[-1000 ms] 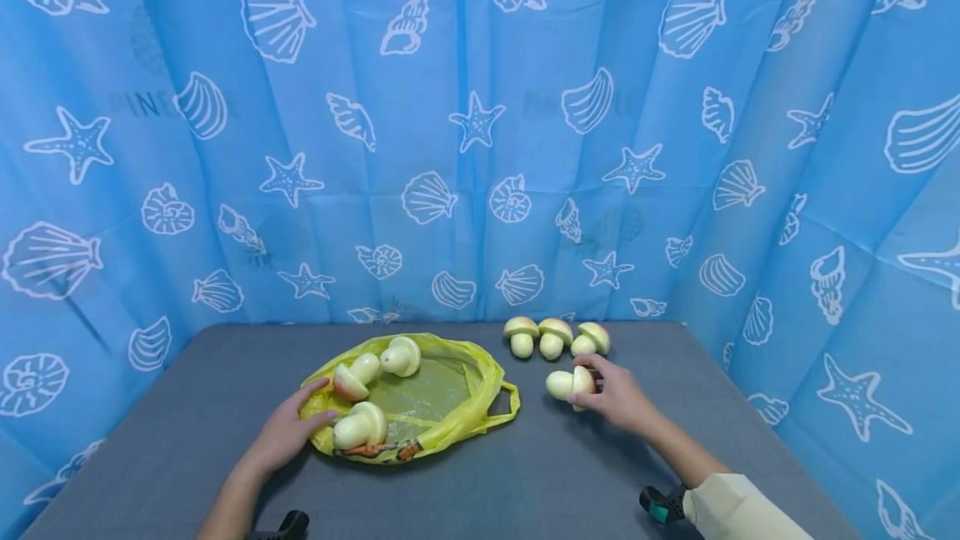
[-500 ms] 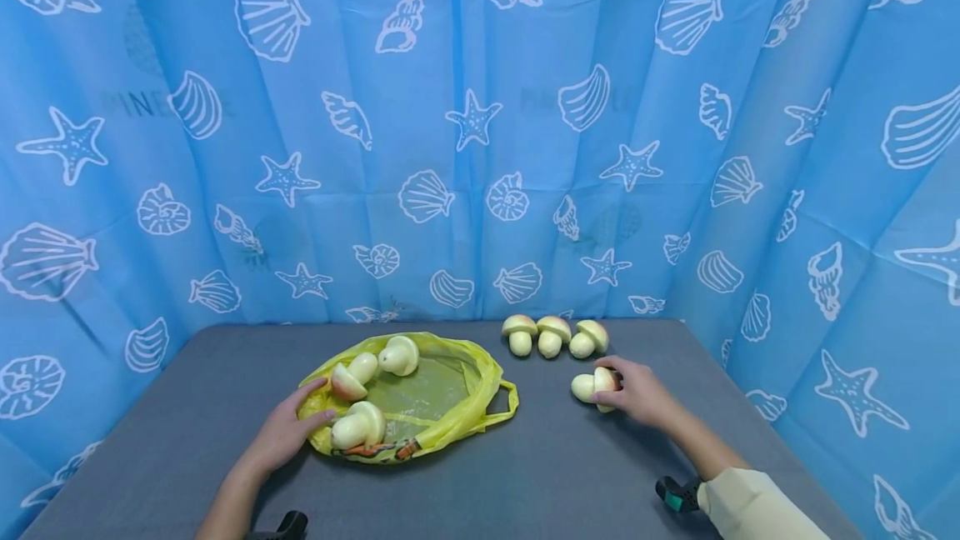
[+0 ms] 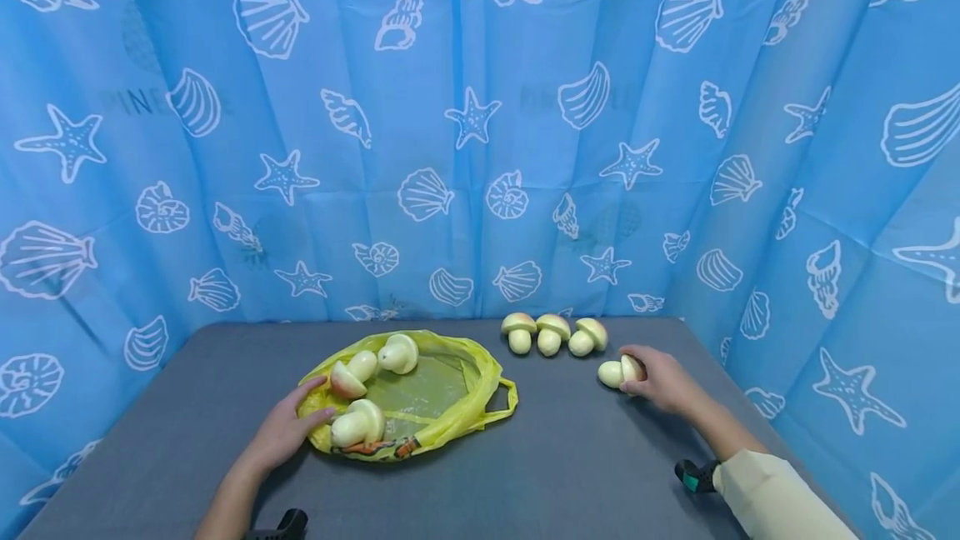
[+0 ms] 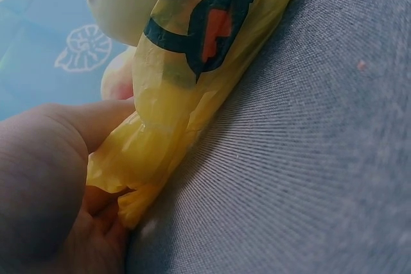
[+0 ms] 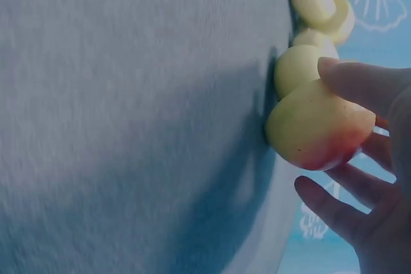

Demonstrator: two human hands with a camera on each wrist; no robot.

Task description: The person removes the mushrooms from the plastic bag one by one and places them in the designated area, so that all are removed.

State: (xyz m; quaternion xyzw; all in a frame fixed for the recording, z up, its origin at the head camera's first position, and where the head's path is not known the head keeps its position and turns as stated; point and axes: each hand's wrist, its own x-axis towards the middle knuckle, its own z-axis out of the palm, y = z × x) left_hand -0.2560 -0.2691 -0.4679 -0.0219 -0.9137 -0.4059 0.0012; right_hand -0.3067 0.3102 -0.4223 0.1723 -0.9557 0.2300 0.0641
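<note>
1. The model mushroom (image 5: 314, 123) is showing a smooth, cream-coloured cap blushing to red across its top, with a pale, rounded stem.
2. It is sitting in the right hand (image 3: 663, 380), whose thumb and fingers are gripping the cap; the stem is pointing toward the left hand's side. I cannot tell whether it is touching the grey table (image 3: 540, 473).
3. The left hand (image 3: 281, 433), well apart, is pinching the near edge of a yellow plastic bag (image 3: 459, 430) between thumb and fingers.
4. Three cream mushrooms (image 3: 360, 423) are lying inside the bag, just beyond the left hand's fingers, one showing a pinkish cap.
5. Three pink-topped mushrooms (image 3: 553, 332) are forming a row ahead of the right hand and to its left.
</note>
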